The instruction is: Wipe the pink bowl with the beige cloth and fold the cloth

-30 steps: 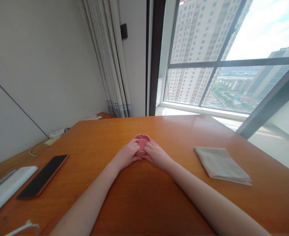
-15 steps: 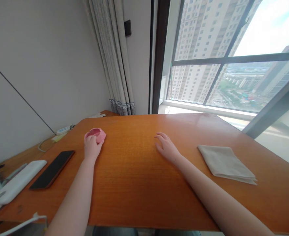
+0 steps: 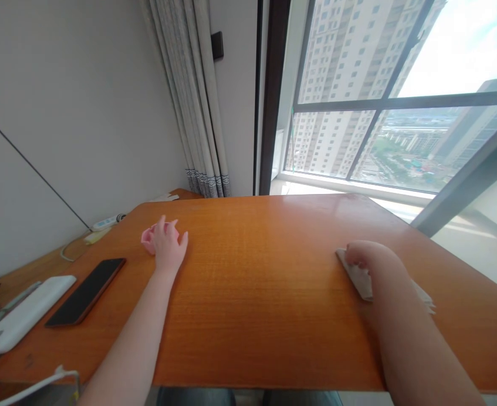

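left hand (image 3: 170,249) near the far left corner of the wooden surface (image 3: 248,304), with fingers fanned wide and nothing clasped between them. partly hidden behind that hand, the pink dish (image 3: 148,239), small and hollow, a little in from the left edge. cannot tell whether touching the fingers or slightly apart from them.

right hand (image 3: 370,256) well apart from the left one, toward the right edge of the surface, bent down over the folded grey cloth (image 3: 360,282), with fingers curled into a narrow bunch at the cloth's far left part. cannot tell whether pinching the fabric or only resting on it, with the fingertips mostly out of sight. much of the cloth hidden under hand and forearm, with layered corners visible again on the side of the right edge.

along the left edge, closer to the near left corner than the dish, a black phone (image 3: 86,292), lying flat and slanted. just beside it, farther left, a white slab-shaped device (image 3: 28,313). by the near left corner, a white cable (image 3: 36,390). past the left edge, a white power strip (image 3: 105,224). beyond the far edge, a grey curtain (image 3: 206,113) and a framed window (image 3: 386,104).
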Tool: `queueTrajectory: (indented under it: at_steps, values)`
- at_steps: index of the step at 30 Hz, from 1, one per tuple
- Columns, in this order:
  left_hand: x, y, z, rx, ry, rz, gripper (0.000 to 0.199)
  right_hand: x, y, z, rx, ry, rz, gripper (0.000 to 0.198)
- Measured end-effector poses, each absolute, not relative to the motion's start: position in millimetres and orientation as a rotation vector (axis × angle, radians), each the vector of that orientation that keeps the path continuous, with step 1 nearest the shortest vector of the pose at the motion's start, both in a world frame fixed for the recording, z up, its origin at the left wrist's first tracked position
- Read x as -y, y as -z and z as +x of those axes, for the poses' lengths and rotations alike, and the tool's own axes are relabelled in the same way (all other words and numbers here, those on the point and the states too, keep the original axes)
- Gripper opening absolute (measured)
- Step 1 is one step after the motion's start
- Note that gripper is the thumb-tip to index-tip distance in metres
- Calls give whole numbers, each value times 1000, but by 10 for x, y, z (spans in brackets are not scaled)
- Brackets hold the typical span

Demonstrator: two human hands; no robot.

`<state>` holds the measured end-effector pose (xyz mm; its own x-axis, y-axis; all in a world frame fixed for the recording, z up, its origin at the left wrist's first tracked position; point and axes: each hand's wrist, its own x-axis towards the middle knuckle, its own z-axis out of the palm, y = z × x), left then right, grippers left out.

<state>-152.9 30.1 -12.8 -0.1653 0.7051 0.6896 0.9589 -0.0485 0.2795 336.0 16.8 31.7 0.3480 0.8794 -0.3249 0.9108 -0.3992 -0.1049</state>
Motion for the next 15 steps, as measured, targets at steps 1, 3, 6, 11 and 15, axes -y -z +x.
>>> queueTrajectory:
  at_steps: [1, 3, 6, 11, 15]
  values:
    - [-252, 84, -1366, 1785, 1101, -1897, 34, -168, -297, 3311, -1624, 645, 2436, 6]
    - [-108, 16, -996, 1565, 1158, -2191, 26, -185, -229, 3044, -1677, 829, 2344, 7]
    - [183, 9, -438, 1264, 992, -2721, 24, -209, -54, 2392, -2248, 1045, 2202, 6]
    - [556, 176, -51, 1550, 589, -2952, 47, -192, 233, 1645, -3060, 1233, 2023, 30]
    - [628, 188, -374, 1723, 315, -2893, 44, -268, 348, 1770, -3307, 1000, 2105, 24]
